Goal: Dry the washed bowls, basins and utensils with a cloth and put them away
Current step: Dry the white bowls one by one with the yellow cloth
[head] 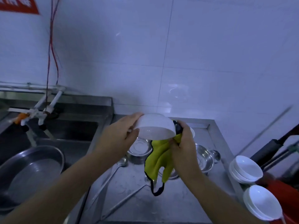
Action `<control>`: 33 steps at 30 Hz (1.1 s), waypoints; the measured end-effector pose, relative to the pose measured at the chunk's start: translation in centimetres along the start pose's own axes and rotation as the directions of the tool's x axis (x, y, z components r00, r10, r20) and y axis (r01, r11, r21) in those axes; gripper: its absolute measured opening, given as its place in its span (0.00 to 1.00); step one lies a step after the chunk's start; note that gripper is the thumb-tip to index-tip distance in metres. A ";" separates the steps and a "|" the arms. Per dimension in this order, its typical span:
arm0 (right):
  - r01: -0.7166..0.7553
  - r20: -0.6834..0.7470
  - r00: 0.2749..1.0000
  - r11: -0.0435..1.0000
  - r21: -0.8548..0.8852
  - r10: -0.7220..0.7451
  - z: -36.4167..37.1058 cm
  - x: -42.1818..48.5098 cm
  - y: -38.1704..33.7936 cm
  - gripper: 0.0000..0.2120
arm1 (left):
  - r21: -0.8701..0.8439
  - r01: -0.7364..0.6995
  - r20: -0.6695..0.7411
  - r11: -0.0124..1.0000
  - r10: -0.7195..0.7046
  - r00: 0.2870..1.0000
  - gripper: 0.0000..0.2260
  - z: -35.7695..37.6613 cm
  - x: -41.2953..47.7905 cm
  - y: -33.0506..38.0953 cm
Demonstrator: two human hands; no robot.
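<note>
Bowl: The round white ceramic bowl [155, 126] is held in the air above the far end of the stainless steel drainboard [129, 183]. Its mouth tips down and toward me, which I judge lets drips fall clear.
Left hand: The left hand [119, 135] is clamped on the bowl's left edge, thumb at the lip and fingers over the outside. I read this as bracing it against the wipe.
Right hand: The right hand [182, 143] is closed round the bunched yellow-green cloth with dark edging [158, 159] and presses it to the bowl's right side. The loose end hangs below.
Waiting: Shallow steel bowls [139, 147] and long-handled steel ladles [113, 172] lie on the drainboard beneath, probably undried.
Finished: Stacked white bowls [246, 169] sit at the near right, and I take that as the put-away spot.
Sink: A wide steel basin [32, 167] rests in the sink on the left.
</note>
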State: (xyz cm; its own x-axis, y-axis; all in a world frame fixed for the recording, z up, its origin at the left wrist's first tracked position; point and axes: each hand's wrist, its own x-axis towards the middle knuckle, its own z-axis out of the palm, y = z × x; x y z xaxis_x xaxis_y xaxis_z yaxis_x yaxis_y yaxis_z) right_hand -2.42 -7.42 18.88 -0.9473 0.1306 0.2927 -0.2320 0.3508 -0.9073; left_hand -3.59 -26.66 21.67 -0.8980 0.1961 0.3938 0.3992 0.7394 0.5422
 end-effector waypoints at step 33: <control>0.817 0.458 0.545 0.323 -0.477 -0.702 4.0 3.9 -5.1 0.20 | -0.768 0.229 0.126 0.598 -0.209 0.970 0.15 -8.5 3.6 -0.2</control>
State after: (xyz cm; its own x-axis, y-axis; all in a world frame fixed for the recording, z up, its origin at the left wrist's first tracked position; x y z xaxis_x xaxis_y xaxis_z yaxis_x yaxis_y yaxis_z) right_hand -5.81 -12.40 23.44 -0.4551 -0.6000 0.6579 -0.7436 0.6625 0.0898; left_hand -5.35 -31.55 29.29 -0.9777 0.1168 0.1745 0.1748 -0.0082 0.9846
